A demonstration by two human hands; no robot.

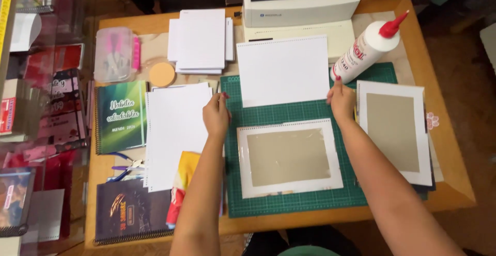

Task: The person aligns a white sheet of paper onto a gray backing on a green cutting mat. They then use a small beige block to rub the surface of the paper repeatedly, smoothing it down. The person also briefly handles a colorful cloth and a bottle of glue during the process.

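A white sheet (283, 70) with punched holes along its top lies across the upper part of a green cutting mat (289, 204). My right hand (341, 101) is at the sheet's lower right corner, thumb touching the edge, close to a white glue bottle (367, 49) with a red cap. My left hand (217, 115) hovers just left of the sheet, over the edge of a stack of white punched paper (175, 132), holding nothing. Below on the mat lies a cover board (289, 157), grey card with white paper folded round it.
A second wrapped board (395, 127) lies right of the mat. A white binding machine (302, 3) stands at the back, with a stack of white cards (200, 41) beside it. At the left are spiral notebooks (121, 116), a plastic box (114, 54), a round cork coaster (162, 74) and pliers (126, 168).
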